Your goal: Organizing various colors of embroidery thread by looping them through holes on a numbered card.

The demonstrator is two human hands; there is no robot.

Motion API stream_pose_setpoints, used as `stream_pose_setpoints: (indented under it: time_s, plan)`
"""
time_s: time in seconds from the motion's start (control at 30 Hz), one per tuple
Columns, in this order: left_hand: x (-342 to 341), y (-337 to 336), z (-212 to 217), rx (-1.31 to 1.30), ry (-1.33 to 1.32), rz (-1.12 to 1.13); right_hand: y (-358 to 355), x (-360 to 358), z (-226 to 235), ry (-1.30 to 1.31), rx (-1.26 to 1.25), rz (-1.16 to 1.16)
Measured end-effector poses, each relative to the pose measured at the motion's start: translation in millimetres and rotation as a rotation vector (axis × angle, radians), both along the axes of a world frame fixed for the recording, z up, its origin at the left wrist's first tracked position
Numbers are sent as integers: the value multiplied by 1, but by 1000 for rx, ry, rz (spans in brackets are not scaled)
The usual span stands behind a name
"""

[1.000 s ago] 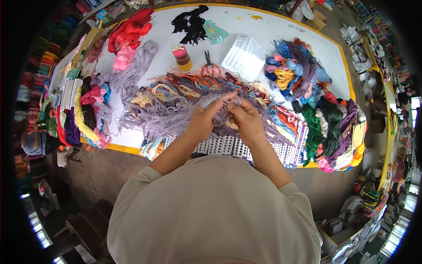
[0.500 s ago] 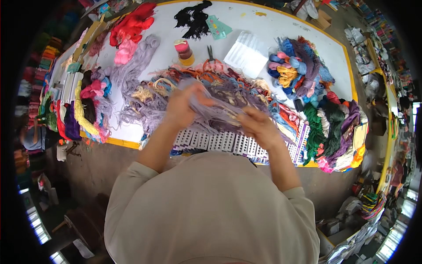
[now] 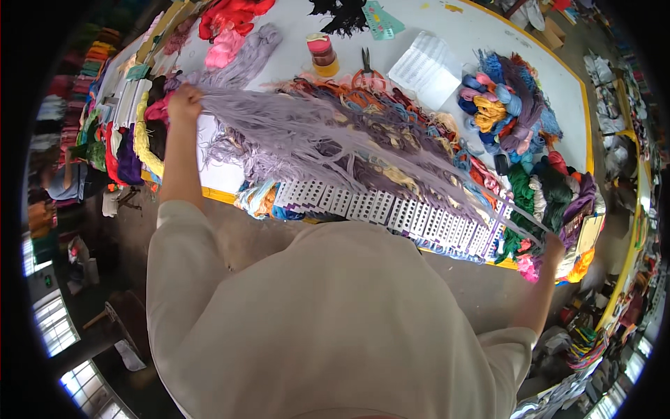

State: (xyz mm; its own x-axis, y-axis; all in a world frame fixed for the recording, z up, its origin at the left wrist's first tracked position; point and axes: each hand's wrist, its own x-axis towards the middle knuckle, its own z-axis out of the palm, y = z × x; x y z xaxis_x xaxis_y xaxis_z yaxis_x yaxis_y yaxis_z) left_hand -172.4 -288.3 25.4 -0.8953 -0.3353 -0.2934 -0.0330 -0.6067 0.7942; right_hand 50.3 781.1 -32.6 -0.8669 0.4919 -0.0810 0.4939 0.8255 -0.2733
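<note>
A yarn or textile workshop: a large white worktable (image 3: 447, 42) with a yellow edge is heaped with coloured yarn skeins (image 3: 509, 105), more bundles line the shelving (image 3: 84, 77) along its left edge, and scissors (image 3: 366, 64) lie near the far edge.

Counts: two hands, left hand (image 3: 184, 102) upper left, right hand (image 3: 553, 246) right of centre. One lilac yarn hank (image 3: 314, 136) between them. One scissors (image 3: 366, 64), one tape stack (image 3: 322, 54), top centre.

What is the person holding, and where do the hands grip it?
A long bundle of lilac thread, stretched out over the table. The left hand grips one end, the right hand the other.
</note>
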Motion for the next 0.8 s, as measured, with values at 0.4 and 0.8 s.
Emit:
stream_pose_setpoints:
  time_s: [0.4, 0.8]
  plan:
    - [117, 337, -95, 315, -305, -315, -304, -6, -98, -77, -749, 557]
    - [153, 435, -74, -676, -233, -1468, -386, -36, 20, -355, -943, 742]
